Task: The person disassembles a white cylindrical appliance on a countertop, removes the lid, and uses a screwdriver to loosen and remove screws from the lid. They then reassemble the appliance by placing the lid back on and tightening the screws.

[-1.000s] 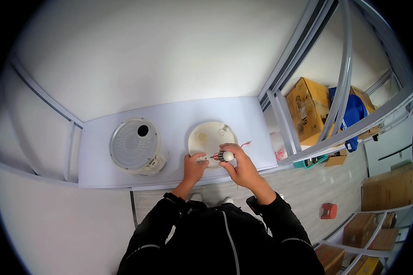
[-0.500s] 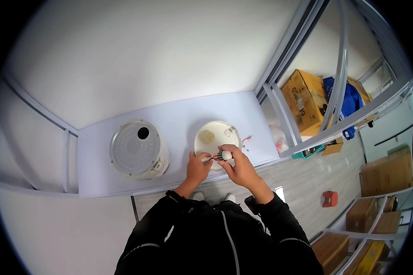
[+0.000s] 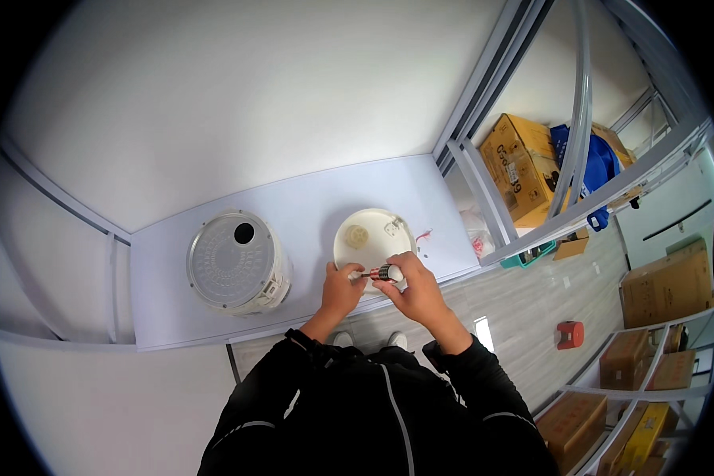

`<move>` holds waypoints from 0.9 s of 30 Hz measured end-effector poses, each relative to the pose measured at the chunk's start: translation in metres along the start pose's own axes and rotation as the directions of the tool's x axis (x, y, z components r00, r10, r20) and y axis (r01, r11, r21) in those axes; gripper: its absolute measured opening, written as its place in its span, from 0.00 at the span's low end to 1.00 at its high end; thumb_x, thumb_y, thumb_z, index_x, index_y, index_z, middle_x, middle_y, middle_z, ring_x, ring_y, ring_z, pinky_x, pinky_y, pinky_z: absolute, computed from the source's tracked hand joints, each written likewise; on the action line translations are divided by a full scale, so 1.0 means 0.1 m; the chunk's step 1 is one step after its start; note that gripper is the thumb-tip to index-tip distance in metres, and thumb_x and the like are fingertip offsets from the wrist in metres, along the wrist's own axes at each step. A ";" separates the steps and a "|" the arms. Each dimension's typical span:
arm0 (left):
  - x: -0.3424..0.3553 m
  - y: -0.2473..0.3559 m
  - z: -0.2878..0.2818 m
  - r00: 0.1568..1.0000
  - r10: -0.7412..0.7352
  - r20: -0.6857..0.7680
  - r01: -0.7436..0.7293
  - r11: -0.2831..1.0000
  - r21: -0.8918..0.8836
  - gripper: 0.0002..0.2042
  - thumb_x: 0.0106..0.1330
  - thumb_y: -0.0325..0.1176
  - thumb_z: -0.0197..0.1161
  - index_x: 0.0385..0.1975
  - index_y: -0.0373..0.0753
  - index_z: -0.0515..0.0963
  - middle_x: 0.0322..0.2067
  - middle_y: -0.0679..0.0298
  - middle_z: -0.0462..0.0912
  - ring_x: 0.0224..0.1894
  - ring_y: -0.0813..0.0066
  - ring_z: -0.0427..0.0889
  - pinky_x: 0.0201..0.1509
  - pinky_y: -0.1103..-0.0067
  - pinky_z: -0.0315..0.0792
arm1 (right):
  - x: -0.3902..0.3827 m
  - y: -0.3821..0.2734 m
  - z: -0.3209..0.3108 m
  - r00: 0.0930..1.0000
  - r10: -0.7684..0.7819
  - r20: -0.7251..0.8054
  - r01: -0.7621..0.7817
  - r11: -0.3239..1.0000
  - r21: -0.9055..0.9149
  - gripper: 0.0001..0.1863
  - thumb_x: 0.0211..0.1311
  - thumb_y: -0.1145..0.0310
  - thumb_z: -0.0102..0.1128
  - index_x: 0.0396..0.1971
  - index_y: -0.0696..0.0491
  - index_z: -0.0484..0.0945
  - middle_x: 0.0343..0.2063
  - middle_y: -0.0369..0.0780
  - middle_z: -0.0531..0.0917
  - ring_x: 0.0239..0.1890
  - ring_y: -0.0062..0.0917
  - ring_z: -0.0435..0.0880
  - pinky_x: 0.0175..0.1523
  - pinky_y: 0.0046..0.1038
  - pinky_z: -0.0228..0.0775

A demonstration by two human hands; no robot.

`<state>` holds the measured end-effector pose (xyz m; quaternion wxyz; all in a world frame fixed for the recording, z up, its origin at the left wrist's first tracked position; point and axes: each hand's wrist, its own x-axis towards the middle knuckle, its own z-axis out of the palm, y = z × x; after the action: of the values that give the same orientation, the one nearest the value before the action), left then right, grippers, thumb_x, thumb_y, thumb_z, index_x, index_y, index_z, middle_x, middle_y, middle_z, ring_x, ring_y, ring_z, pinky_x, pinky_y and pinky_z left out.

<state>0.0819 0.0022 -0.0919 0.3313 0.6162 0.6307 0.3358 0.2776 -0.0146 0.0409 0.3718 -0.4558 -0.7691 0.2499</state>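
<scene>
My right hand (image 3: 420, 295) is closed round the handle of a screwdriver (image 3: 384, 274) with a red-and-black grip and a pale end. The shaft points left, toward my left hand (image 3: 341, 292), whose fingers are pinched at the tip; what sits between them is too small to make out. Both hands are over the near part of a round white shallow dish-shaped part (image 3: 379, 247). Inside it are a yellowish translucent round piece (image 3: 356, 236) and a small white fitting (image 3: 392, 228). Thin red wires (image 3: 424, 235) lie just right of it.
A large white drum-shaped unit (image 3: 222, 262) with a round dark hole in its top stands left on the pale bench (image 3: 309, 206). Metal frame posts (image 3: 484, 186) border the right. Beyond are cardboard boxes (image 3: 523, 166), a teal crate (image 3: 531, 254) and a red stool (image 3: 569, 335).
The screwdriver handle has turned slightly in my right hand, and its fingers have shifted on the grip. My left hand stays nearly where it was. The whole view has shifted slightly.
</scene>
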 end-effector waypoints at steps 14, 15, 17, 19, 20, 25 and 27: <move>-0.07 0.10 -0.05 1.000 -0.013 0.018 0.012 0.998 0.054 0.13 0.64 0.34 0.76 0.48 0.50 0.87 0.51 0.50 0.74 0.43 0.43 0.86 0.50 0.59 0.82 | 0.33 -0.65 -0.21 0.864 0.457 0.213 -0.217 0.718 -0.661 0.17 0.62 0.70 0.72 0.48 0.54 0.78 0.43 0.50 0.85 0.36 0.46 0.88 0.35 0.41 0.79; -0.06 0.16 -0.07 0.999 -0.032 0.033 0.031 0.998 0.050 0.13 0.64 0.34 0.76 0.48 0.50 0.87 0.51 0.49 0.74 0.43 0.43 0.86 0.50 0.58 0.82 | 0.24 -0.51 -0.19 0.920 0.333 0.204 -0.142 0.772 -0.620 0.16 0.62 0.68 0.72 0.47 0.54 0.78 0.40 0.51 0.85 0.33 0.46 0.88 0.34 0.42 0.79; -0.09 0.18 -0.08 0.999 -0.042 0.006 0.041 0.998 0.036 0.13 0.63 0.34 0.76 0.47 0.49 0.87 0.50 0.50 0.75 0.43 0.44 0.85 0.51 0.59 0.82 | 0.23 -0.39 -0.19 0.986 0.034 0.162 0.056 0.851 -0.522 0.14 0.63 0.64 0.72 0.43 0.54 0.79 0.33 0.50 0.85 0.29 0.46 0.87 0.31 0.42 0.78; -0.11 0.18 -0.09 0.999 -0.053 -0.008 0.054 0.998 0.035 0.13 0.63 0.34 0.76 0.47 0.49 0.87 0.49 0.50 0.75 0.44 0.45 0.85 0.51 0.59 0.81 | 0.25 -0.37 -0.20 0.983 -0.157 0.096 0.184 0.874 -0.450 0.13 0.64 0.62 0.71 0.39 0.54 0.80 0.29 0.50 0.83 0.28 0.47 0.86 0.30 0.42 0.77; -0.11 0.18 -0.09 0.998 -0.056 -0.009 0.057 0.998 0.039 0.13 0.63 0.35 0.76 0.47 0.50 0.87 0.49 0.50 0.75 0.44 0.45 0.85 0.51 0.59 0.81 | 0.25 -0.37 -0.20 0.981 -0.184 0.069 0.195 0.879 -0.436 0.13 0.64 0.62 0.71 0.38 0.54 0.80 0.28 0.50 0.83 0.27 0.47 0.86 0.30 0.43 0.77; -0.11 0.15 -0.11 0.998 -0.057 0.009 0.056 0.996 0.073 0.13 0.64 0.35 0.75 0.48 0.51 0.87 0.50 0.50 0.75 0.42 0.43 0.87 0.49 0.58 0.82 | 0.27 -0.60 -0.18 0.865 0.478 0.153 -0.266 0.695 -0.668 0.18 0.59 0.70 0.70 0.48 0.56 0.77 0.35 0.50 0.82 0.31 0.49 0.86 0.33 0.44 0.78; -0.11 0.15 -0.11 0.999 -0.054 0.009 0.053 0.996 0.069 0.13 0.64 0.35 0.75 0.48 0.51 0.87 0.50 0.51 0.75 0.43 0.43 0.87 0.49 0.58 0.82 | 0.24 -0.50 -0.17 0.957 0.219 0.191 -0.073 0.819 -0.569 0.17 0.61 0.67 0.71 0.46 0.56 0.77 0.34 0.49 0.82 0.29 0.48 0.87 0.32 0.42 0.79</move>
<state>0.0817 -0.0089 -0.0735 0.3222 0.6119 0.6563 0.3017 0.2583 -0.0156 0.0958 0.1036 -0.5672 -0.8111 0.0981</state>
